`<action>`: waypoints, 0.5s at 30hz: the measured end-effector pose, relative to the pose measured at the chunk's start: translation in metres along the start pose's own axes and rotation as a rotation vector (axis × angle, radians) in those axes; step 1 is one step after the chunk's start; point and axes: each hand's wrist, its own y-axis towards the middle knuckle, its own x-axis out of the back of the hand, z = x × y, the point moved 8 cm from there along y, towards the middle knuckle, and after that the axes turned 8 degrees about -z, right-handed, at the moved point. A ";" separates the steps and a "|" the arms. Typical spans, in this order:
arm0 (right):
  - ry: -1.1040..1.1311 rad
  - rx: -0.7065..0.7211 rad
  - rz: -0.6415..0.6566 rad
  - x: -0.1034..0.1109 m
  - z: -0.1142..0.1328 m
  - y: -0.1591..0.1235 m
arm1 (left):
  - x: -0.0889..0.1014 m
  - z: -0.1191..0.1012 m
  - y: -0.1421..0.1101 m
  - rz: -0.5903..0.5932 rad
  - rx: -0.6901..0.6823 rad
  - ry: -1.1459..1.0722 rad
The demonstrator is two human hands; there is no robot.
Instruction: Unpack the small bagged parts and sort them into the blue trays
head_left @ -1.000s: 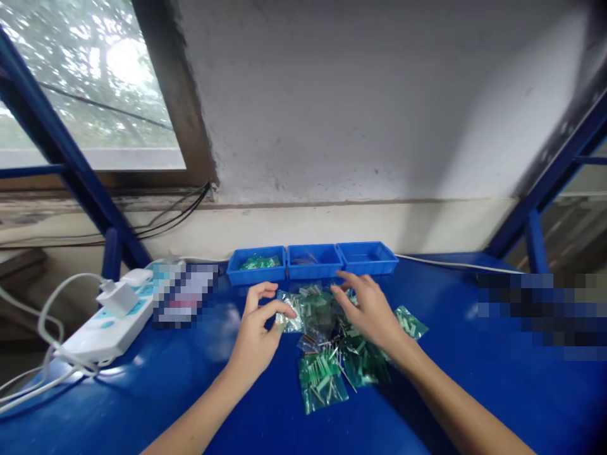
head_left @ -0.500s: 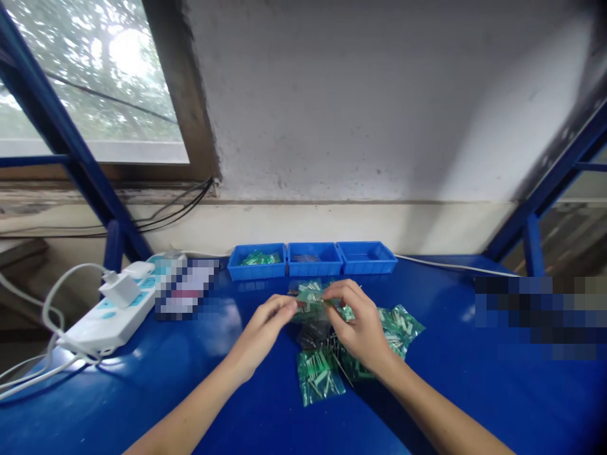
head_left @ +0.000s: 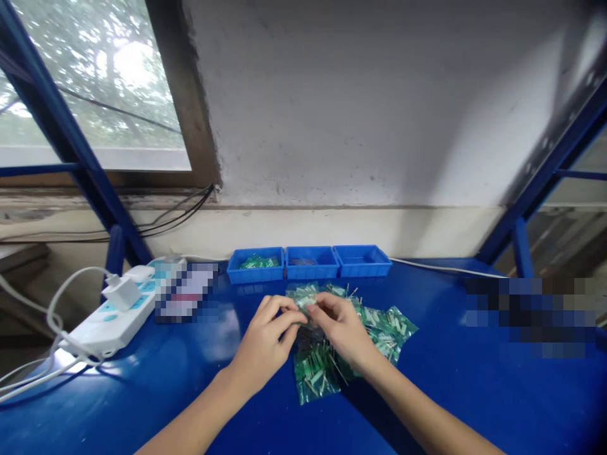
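Note:
Above the pile, my left hand (head_left: 270, 335) and my right hand (head_left: 345, 330) come close together, both closed on a small green-tinted plastic bag (head_left: 302, 292) with pale pieces inside. My fingers hide part of it. Similar green bags lie beneath and to the right of my right hand, one (head_left: 402, 321) at the pile's right edge. Nearer to me, another green bag (head_left: 315, 384) holds thin pale sticks. Loose thin metal pins (head_left: 337, 366) and a dark piece (head_left: 309, 338) lie between the bags, partly covered by my hands.
Three blue bins stand in a row at the back: the left bin (head_left: 256, 275) holds green bags, the middle bin (head_left: 312, 272) a few dark items, the right bin (head_left: 364, 269) nothing visible. On the left lie a white power strip (head_left: 102, 322) with cables and a blurred phone (head_left: 187, 294).
My left hand has left a clear bag at the pile's left side. Both hands have come together, now pinching a green bag between them.

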 end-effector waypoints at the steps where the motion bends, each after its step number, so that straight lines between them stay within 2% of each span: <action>1: -0.043 0.056 -0.044 0.003 0.001 0.000 | -0.004 0.004 -0.001 0.038 0.056 -0.026; 4: -0.241 0.368 -0.100 0.003 0.015 -0.008 | -0.017 0.029 -0.009 0.134 0.404 -0.220; 6: -0.350 0.577 -0.051 -0.005 0.023 -0.017 | -0.023 0.045 -0.016 0.154 0.629 -0.367; 7: -0.389 0.647 -0.029 -0.008 0.026 -0.020 | -0.022 0.049 -0.016 0.151 0.681 -0.405; 8: -0.419 0.694 -0.018 -0.010 0.028 -0.023 | -0.017 0.051 -0.012 0.131 0.679 -0.400; 10: -0.446 0.718 -0.039 -0.008 0.032 -0.023 | 0.010 0.051 0.011 -0.004 0.531 -0.252; 12: -0.430 0.691 -0.131 0.003 0.035 -0.020 | 0.056 0.043 0.042 -0.290 0.288 0.043; 13: -0.417 0.672 -0.196 0.012 0.036 -0.017 | 0.075 0.038 0.055 -0.398 0.183 0.209; 14: -0.406 0.653 -0.261 0.021 0.036 -0.014 | 0.090 0.035 0.065 -0.476 0.109 0.346; 15: -0.398 0.634 -0.320 0.030 0.036 -0.011 | 0.097 0.035 0.074 -0.496 0.065 0.462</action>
